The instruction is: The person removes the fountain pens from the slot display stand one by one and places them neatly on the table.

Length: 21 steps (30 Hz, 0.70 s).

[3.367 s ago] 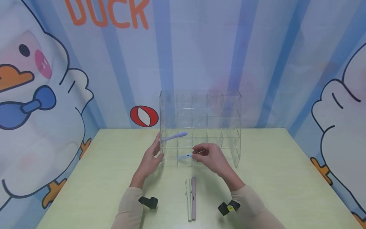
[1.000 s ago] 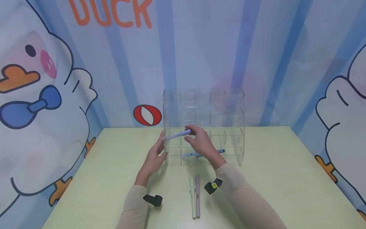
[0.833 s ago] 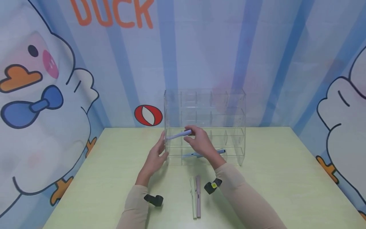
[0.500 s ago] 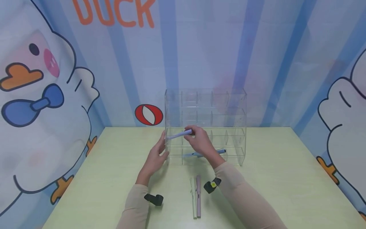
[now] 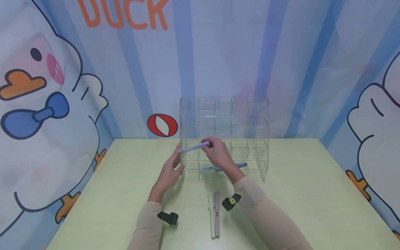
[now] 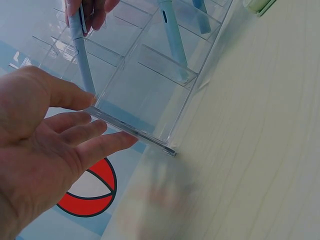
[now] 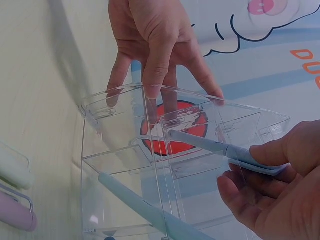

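A clear acrylic rack [image 5: 223, 129] with several tiers of compartments stands upright on the table. My left hand [image 5: 168, 172] grips its left side panel; in the left wrist view the thumb lies at the panel's edge, with fingers along the outer face. My right hand [image 5: 218, 154] pinches the capped end of a lavender pen [image 5: 194, 147], which looks pale blue in the right wrist view. This pen slants in a left compartment, second tier from the bottom, its thin end toward the left panel. Below lie a light blue pen [image 5: 206, 169] and a darker blue pen [image 5: 242, 165], partly hidden by my right wrist.
On the table [image 5: 297, 194] in front of the rack, a pale green pen [image 5: 211, 218] and a mauve pen [image 5: 217, 217] lie side by side, between my forearms. A printed duck curtain [image 5: 218, 52] hangs close behind the rack.
My right hand has moved from the light blue pen in the bottom tier up to the lavender pen and now pinches it. The darker blue pen has come into sight. My left hand stays on the rack.
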{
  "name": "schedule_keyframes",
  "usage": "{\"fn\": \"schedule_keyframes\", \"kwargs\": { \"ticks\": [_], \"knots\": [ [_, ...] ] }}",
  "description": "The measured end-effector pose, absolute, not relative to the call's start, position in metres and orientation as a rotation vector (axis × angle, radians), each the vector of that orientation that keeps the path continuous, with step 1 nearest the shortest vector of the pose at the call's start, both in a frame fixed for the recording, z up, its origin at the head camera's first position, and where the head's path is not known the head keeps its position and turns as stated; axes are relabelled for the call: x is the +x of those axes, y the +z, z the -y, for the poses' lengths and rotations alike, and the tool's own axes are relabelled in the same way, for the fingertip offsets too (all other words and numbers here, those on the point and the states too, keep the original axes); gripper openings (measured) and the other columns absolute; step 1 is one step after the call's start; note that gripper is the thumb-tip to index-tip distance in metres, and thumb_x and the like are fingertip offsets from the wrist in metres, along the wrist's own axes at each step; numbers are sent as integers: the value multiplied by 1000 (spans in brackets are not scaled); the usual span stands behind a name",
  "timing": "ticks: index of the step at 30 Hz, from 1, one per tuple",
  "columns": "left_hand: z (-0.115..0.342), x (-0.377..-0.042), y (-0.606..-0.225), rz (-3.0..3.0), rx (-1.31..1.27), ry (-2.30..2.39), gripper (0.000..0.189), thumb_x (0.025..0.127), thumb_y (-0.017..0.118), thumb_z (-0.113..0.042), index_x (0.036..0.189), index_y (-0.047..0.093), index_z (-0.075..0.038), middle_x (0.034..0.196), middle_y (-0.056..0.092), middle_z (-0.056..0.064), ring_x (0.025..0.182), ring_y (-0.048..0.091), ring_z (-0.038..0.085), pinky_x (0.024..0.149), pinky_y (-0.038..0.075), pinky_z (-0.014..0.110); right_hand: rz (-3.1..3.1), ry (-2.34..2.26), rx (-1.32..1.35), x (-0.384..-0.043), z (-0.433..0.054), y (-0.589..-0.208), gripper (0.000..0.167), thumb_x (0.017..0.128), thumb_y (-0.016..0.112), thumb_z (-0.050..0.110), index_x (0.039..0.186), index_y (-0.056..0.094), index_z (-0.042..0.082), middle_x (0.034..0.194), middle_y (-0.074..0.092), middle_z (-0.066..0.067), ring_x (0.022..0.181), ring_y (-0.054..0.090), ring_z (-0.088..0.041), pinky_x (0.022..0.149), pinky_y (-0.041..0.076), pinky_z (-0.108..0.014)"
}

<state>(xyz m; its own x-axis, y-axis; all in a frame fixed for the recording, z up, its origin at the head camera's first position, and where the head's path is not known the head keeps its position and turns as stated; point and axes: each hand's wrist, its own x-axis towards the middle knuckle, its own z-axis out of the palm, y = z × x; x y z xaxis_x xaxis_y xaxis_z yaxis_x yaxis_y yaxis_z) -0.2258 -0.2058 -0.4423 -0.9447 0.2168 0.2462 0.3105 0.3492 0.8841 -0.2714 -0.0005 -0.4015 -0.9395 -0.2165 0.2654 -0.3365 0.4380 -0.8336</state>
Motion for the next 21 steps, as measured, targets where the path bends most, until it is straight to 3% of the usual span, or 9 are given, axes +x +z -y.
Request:
{"fn": "schedule_keyframes", "kwargs": {
  "ticks": [5,8,12,21],
  "knots": [
    [210,-238,-460,2500,-467,-1674,85,97,53,9,163,10,-26,164,23,9,145,32,31,113,35,47,2556,1532,499,-271,0,-401,24,100,60,11,119,68,-2,112,69,-16,102,64,-28,71,50,-35],
    [213,-246,-472,2501,-454,-1657,87,97,54,7,162,11,-33,164,25,6,145,34,29,111,38,44,2554,1560,485,-271,-1,-401,26,100,60,11,120,67,-2,112,69,-16,94,63,-26,67,50,-31],
    [213,-245,-472,2510,-441,-1658,87,97,54,7,162,12,-33,163,25,7,144,35,31,109,41,43,2549,1592,461,-269,-2,-402,27,100,60,12,122,67,-1,113,69,-16,86,62,-24,63,50,-28],
    [213,-246,-473,2499,-463,-1651,86,98,53,7,162,11,-32,164,24,7,144,34,31,109,41,43,2469,1623,440,-269,-5,-404,24,99,62,11,119,69,0,111,70,-16,99,68,-27,70,59,-32]
  ]
}}
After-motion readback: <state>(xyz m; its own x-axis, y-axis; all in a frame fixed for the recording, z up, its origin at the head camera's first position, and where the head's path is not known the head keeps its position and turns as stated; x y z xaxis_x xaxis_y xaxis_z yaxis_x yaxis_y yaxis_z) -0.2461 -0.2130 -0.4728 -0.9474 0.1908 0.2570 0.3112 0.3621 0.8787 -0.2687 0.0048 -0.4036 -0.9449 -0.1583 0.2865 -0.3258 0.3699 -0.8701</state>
